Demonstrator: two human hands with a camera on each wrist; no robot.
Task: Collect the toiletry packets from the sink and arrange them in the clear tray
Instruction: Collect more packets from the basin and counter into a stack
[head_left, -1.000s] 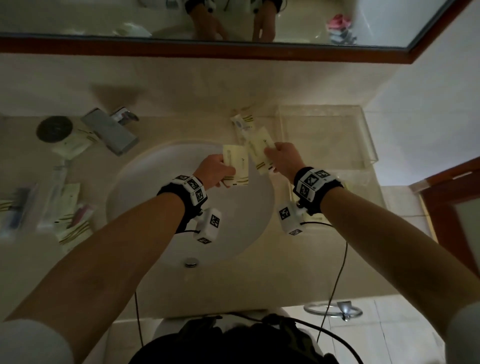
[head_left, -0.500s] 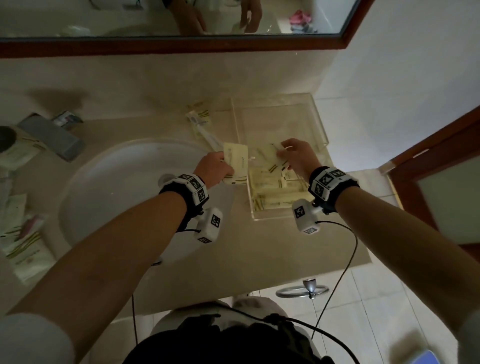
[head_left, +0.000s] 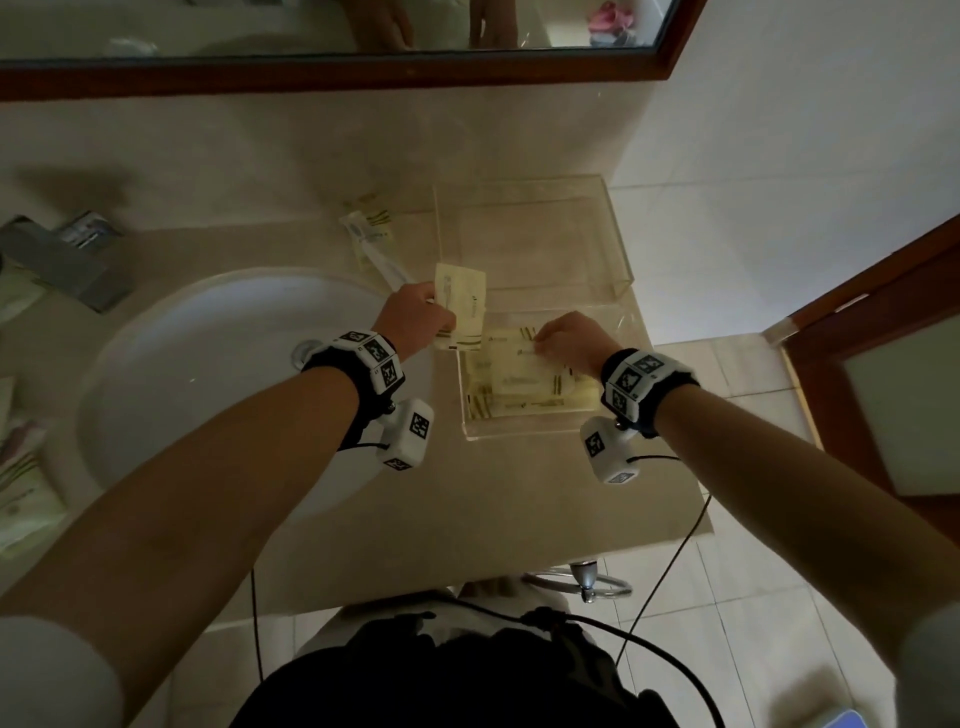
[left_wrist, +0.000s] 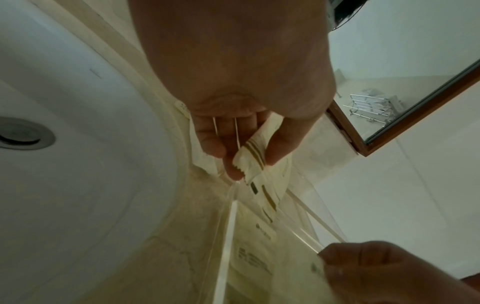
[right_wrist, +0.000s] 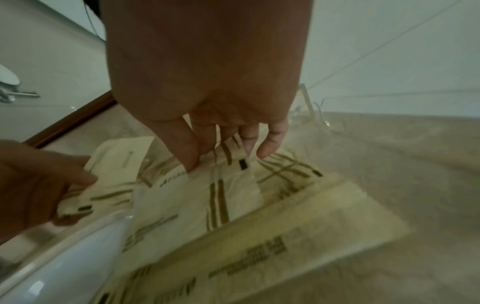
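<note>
Since half a second ago the right hand (head_left: 569, 343) has come down lower into the clear tray (head_left: 519, 431), its fingertips (right_wrist: 192, 162) now pinching the top packet (head_left: 519, 358) of the pile lying there. The left hand (head_left: 415, 322) still grasps a cream packet (head_left: 462, 304) at the tray's far left corner, above the rim. The tray sits on the beige counter (head_left: 493, 519), right of the white sink (head_left: 208, 374). A wood-framed mirror (head_left: 311, 31) runs along the far wall.
</note>
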